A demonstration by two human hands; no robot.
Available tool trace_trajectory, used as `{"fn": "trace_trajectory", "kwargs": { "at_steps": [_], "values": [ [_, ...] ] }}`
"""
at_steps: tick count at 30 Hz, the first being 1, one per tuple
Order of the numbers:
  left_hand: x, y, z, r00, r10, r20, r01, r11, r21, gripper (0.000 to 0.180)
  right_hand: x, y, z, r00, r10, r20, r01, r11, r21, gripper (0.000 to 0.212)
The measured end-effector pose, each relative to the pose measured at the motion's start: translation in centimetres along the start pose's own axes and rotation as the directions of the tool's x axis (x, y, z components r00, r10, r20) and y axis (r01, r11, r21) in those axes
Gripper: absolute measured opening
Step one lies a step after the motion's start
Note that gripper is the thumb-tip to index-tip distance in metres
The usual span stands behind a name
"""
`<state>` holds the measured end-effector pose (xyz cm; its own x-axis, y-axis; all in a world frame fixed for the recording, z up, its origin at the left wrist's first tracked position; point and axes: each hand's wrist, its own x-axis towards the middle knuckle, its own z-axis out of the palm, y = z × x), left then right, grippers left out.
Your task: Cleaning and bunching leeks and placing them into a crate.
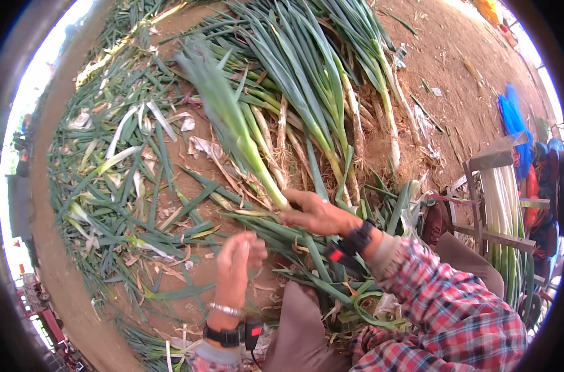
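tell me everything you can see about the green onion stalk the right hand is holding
The green onion is a long stalk with a pale, whitish-green lower part and a fan of flat green leaves, blurred at the top. It slants up and away to the left. The right hand grips it near its pale base; the left hand is just below, apart from it. Under it lie the dirt ground and the pile of other green onions.

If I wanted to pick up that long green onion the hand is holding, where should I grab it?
Probably the pale lower stalk, where the right hand grips the onion now. That part looks firm and round, while the green leaves fan out floppy at the far end. Come from the right side, fingers wrapping across the stalk; the left hand is free beside it and could likely support further up.
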<state>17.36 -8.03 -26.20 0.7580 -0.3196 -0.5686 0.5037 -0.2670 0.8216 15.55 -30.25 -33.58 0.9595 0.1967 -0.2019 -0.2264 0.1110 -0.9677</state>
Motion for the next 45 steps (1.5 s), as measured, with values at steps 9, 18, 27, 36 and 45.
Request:
{"fn": "trace_trajectory", "kwargs": {
  "at_steps": [9, 18, 27, 36, 45],
  "values": [
    [-10.9, 10.2, 2.7, 0.851, 0.403, -0.337, -0.431, 0.902, -0.009, 0.035, -13.6, -13.0, 8.0, 0.780, -0.625, 0.034, 0.347, 0.386, -0.855, 0.049],
    [-24.2, 12.2, 4.7, 0.815, 0.576, -0.065, -0.554, 0.740, -0.382, 0.037, -21.6, -20.0, 13.5, 0.933, -0.360, -0.014, 0.358, 0.923, 0.141, 0.027],
    [-29.1, 11.3, 10.0, 0.791, 0.593, 0.153, -0.517, 0.780, -0.352, 0.034, -28.1, -23.0, 14.5, 0.936, -0.347, 0.065, 0.313, 0.901, 0.299, 0.022],
    [-28.0, 10.7, 7.2, 0.853, 0.519, -0.055, -0.474, 0.725, -0.500, 0.038, -33.4, -19.4, 13.1, 0.956, -0.251, 0.155, 0.264, 0.962, -0.070, 0.025],
    [-31.0, 11.9, 3.1, 0.742, 0.662, 0.100, -0.444, 0.598, -0.667, 0.048, -38.3, -3.8, 4.6, 0.997, 0.056, -0.054, -0.077, 0.573, -0.816, 0.034]
  ]
}}
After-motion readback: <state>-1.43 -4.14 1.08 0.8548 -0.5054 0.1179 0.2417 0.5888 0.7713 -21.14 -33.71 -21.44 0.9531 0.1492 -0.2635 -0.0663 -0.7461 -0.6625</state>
